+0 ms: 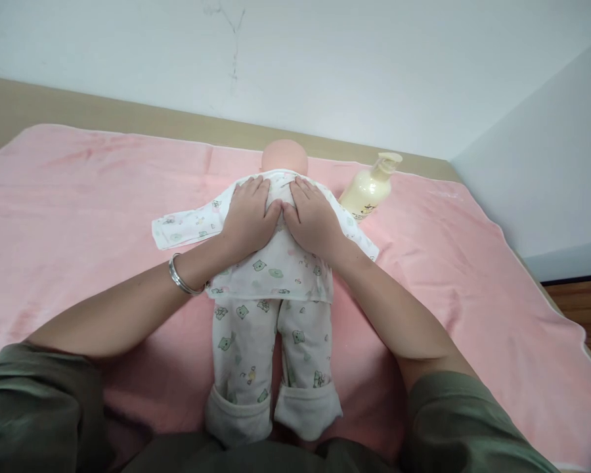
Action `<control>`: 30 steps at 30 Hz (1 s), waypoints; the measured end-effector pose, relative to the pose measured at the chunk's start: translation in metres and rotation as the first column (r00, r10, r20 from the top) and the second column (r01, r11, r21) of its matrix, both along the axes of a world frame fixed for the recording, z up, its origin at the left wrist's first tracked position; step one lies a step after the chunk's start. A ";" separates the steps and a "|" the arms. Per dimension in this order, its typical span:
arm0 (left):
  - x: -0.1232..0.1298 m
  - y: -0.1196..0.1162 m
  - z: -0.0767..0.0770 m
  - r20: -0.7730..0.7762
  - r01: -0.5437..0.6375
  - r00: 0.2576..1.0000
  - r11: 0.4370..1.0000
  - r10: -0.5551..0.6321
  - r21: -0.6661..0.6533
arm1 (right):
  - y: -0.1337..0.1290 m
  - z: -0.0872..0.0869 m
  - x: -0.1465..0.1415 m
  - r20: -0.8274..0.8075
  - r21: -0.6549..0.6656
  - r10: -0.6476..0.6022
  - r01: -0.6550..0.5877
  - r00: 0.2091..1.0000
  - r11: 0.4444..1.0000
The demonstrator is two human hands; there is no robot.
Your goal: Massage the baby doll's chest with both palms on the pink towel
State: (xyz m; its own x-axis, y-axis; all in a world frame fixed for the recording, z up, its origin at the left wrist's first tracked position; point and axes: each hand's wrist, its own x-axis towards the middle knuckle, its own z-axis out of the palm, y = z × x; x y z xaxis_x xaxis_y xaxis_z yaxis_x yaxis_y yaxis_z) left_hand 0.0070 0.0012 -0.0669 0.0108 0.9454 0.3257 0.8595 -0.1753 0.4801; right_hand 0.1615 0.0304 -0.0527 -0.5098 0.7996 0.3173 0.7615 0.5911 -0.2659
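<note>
A baby doll (284, 156) lies on a pink blanket, its bald head at the far end and no face showing. It wears a white printed top (276, 272) and matching trousers (249, 341) with turned-up cuffs. My left hand (251, 217) rests flat on the left side of the doll's upper back, fingers stretched toward its head. On the right side my right hand (312, 220) lies flat in the same way. The two thumbs almost meet in the middle. Neither hand grips anything. The doll's sleeves spread out to both sides.
A pale yellow pump bottle (369, 190) leans beside the doll's right-hand sleeve. The pink blanket (103, 177) covers the surface, with a tan edge (128, 118) along the white wall. Brown wood shows at the far right.
</note>
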 end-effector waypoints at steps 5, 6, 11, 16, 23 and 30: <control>0.007 -0.015 0.001 -0.021 0.007 1.000 1.000 -0.006 0.027 | 0.000 -0.001 0.001 0.011 -0.005 0.008 -0.008 1.000 1.000; 0.009 -0.018 0.001 -0.027 0.010 1.000 1.000 -0.010 0.028 | 0.001 -0.001 0.002 0.014 -0.008 0.008 -0.008 1.000 1.000; 0.007 -0.017 0.002 -0.033 0.028 0.999 1.000 -0.028 0.010 | -0.001 0.002 0.000 0.041 -0.024 -0.004 0.005 0.999 1.000; -0.005 0.003 0.002 -0.032 0.036 0.999 0.998 -0.037 -0.046 | -0.023 0.010 -0.006 0.097 -0.024 -0.072 0.075 0.993 0.997; -0.007 0.010 -0.001 -0.008 0.013 1.000 0.999 -0.013 -0.043 | -0.044 0.011 -0.009 0.096 0.051 -0.025 0.020 0.995 0.999; 0.008 -0.018 0.005 -0.050 0.031 0.998 0.999 -0.030 0.010 | 0.003 0.009 0.001 0.044 -0.092 -0.047 0.051 0.998 0.995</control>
